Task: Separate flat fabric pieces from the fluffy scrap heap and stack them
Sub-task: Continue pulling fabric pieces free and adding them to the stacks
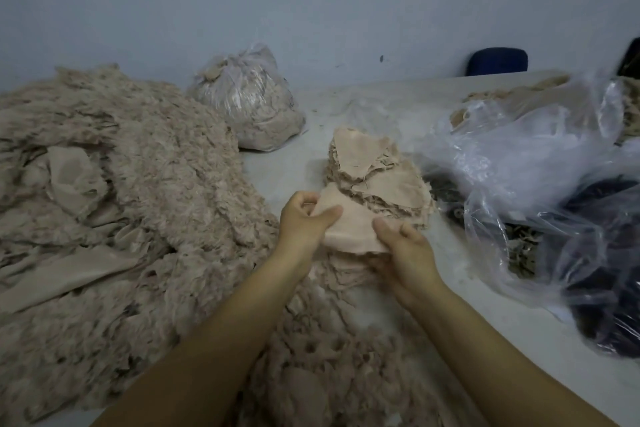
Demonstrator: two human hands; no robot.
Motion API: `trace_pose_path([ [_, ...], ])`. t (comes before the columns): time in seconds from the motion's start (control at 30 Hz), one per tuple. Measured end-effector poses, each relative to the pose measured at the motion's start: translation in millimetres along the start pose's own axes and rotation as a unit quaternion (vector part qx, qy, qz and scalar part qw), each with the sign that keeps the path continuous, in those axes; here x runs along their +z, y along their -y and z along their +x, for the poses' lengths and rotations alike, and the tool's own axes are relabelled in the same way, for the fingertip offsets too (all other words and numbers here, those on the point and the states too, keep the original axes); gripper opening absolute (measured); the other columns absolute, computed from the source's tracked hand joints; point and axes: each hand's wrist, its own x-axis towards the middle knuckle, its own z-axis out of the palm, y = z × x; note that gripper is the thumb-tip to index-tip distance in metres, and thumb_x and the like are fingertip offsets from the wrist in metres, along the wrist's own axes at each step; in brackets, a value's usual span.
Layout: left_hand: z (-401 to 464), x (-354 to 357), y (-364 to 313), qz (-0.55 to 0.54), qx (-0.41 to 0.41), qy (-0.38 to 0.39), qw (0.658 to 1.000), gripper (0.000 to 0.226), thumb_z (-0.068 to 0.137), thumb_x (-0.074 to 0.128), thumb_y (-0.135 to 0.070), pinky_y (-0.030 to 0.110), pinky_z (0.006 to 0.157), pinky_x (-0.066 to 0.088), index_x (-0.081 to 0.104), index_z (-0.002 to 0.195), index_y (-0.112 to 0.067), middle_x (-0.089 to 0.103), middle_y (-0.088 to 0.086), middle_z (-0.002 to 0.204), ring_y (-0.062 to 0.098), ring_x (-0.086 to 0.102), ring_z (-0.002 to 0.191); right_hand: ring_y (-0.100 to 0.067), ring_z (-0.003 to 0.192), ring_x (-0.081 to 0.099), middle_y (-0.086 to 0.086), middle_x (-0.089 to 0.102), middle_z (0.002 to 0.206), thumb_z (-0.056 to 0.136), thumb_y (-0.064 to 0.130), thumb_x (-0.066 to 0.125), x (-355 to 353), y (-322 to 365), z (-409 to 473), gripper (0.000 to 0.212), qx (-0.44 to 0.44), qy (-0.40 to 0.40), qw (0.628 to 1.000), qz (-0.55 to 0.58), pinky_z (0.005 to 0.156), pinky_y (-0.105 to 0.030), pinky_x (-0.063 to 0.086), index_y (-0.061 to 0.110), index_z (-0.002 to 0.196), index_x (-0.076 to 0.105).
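Observation:
A big heap of fluffy beige scraps (138, 184) covers the left of the table and runs down under my arms. A stack of flat beige fabric pieces (377, 173) stands at the table's middle. Just in front of it, both hands hold one flat beige piece (349, 229). My left hand (304, 218) pinches its left edge between thumb and curled fingers. My right hand (405, 246) grips its right lower edge, thumb on top. More flat pieces (346, 274) lie under the held one.
A tied clear bag of beige scraps (246, 104) stands at the back. Loose clear plastic bags (519, 156) with dark cloth (609, 288) crowd the right side. A dark blue chair back (497, 61) shows behind the white table (502, 340). A pale wall rises behind.

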Motion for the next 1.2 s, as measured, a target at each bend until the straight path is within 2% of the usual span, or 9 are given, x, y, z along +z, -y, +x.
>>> trace_pose_path([
  [0.13, 7.1, -5.3, 13.6, 0.181, 0.007, 0.059, 0.982, 0.019, 0.082, 0.072, -0.016, 0.034, 0.066, 0.053, 0.053, 0.085, -0.018, 0.06, 0.005, 0.086, 0.02, 0.058, 0.067, -0.018, 0.044, 0.046, -0.003, 0.054, 0.049, 0.09, 0.025, 0.065, -22.4, 2.4, 32.8, 0.022, -0.064, -0.071, 0.975, -0.2, 0.042, -0.024, 0.038, 0.007, 0.08, 0.058],
  [0.27, 4.8, -22.8, 21.5, 0.294, -0.016, 0.117, 0.948, 0.019, 0.086, 0.069, -0.022, 0.036, 0.077, 0.049, 0.053, 0.094, -0.016, 0.055, 0.002, 0.092, 0.021, 0.055, 0.082, -0.013, 0.078, 0.052, 0.001, 0.056, 0.092, 0.088, 0.034, 0.063, -37.8, -5.0, 32.5, 0.024, -0.148, -0.123, 0.857, -0.478, 0.068, -0.027, 0.038, 0.014, 0.099, 0.058],
  [0.37, -6.4, -53.8, 2.1, 0.225, -0.014, 0.288, 0.931, 0.014, 0.08, 0.074, -0.027, 0.033, 0.069, 0.054, 0.069, 0.08, -0.015, 0.068, 0.003, 0.074, 0.016, 0.062, 0.068, 0.001, 0.068, 0.053, 0.011, 0.06, 0.077, 0.087, 0.031, 0.066, -28.0, -9.3, -0.4, 0.012, -0.203, 0.022, 0.872, -0.445, 0.062, -0.016, 0.038, 0.021, 0.081, 0.062],
  [0.5, -24.7, -87.9, -22.9, 0.313, -0.037, 0.558, 0.768, 0.031, 0.071, 0.081, -0.024, 0.023, 0.086, 0.05, 0.072, 0.101, -0.025, 0.071, -0.007, 0.104, 0.009, 0.065, 0.097, -0.004, 0.074, 0.059, 0.008, 0.066, 0.081, 0.081, 0.044, 0.071, -22.9, -28.9, -48.4, 0.014, -0.105, 0.357, 0.818, -0.438, 0.066, -0.022, 0.045, 0.031, 0.084, 0.069],
  [0.6, -40.0, -97.2, -14.7, 0.449, 0.0, 0.605, 0.658, 0.052, 0.07, 0.082, -0.022, 0.016, 0.098, 0.041, 0.065, 0.119, -0.018, 0.06, -0.007, 0.127, 0.002, 0.054, 0.115, -0.017, 0.092, 0.055, -0.001, 0.061, 0.096, 0.079, 0.03, 0.076, -33.9, -32.6, -56.4, 0.024, -0.114, 0.426, 0.752, -0.49, 0.079, -0.027, 0.045, 0.014, 0.095, 0.069],
  [0.9, -59.5, -102.7, -11.1, 0.26, -0.087, 0.445, 0.853, 0.021, 0.095, 0.049, -0.029, 0.023, 0.065, 0.04, 0.059, 0.082, -0.016, 0.045, -0.013, 0.065, -0.003, 0.042, 0.06, -0.002, 0.055, 0.04, 0.01, 0.044, 0.06, 0.092, 0.019, 0.062, -48.1, -10.1, -59.6, 0.031, -0.073, 0.353, 0.814, -0.455, 0.058, -0.017, 0.033, 0.012, 0.064, 0.049],
  [0.93, -61.4, -100.6, -12.3, 0.255, -0.084, 0.426, 0.864, 0.024, 0.094, 0.049, -0.033, 0.027, 0.068, 0.042, 0.061, 0.088, -0.013, 0.062, -0.003, 0.081, -0.001, 0.06, 0.077, -0.003, 0.056, 0.043, 0.011, 0.049, 0.061, 0.091, 0.027, 0.062, -49.3, -6.3, -58.7, 0.029, -0.079, 0.344, 0.823, -0.445, 0.059, -0.017, 0.035, 0.012, 0.067, 0.053],
  [0.97, -63.4, -96.9, -12.4, 0.257, -0.076, 0.416, 0.869, 0.037, 0.092, 0.049, -0.037, 0.029, 0.066, 0.04, 0.057, 0.098, -0.001, 0.017, -0.014, 0.095, 0.001, 0.016, 0.085, -0.004, 0.059, 0.047, 0.012, 0.052, 0.064, 0.09, 0.035, 0.062, -47.7, -3.8, -58.7, 0.029, -0.094, 0.322, 0.839, -0.429, 0.061, -0.019, 0.036, 0.013, 0.072, 0.057],
  [1.2, -64.8, -75.3, -5.0, 0.241, 0.005, 0.371, 0.897, 0.044, 0.087, 0.043, -0.049, 0.02, 0.071, 0.04, 0.058, 0.087, -0.008, 0.053, -0.005, 0.083, 0.006, 0.05, 0.077, -0.002, 0.054, 0.039, 0.014, 0.043, 0.056, 0.091, 0.019, 0.063, -18.3, -15.8, -62.3, 0.034, -0.173, 0.247, 0.882, -0.361, 0.055, -0.016, 0.033, 0.021, 0.06, 0.049],
])
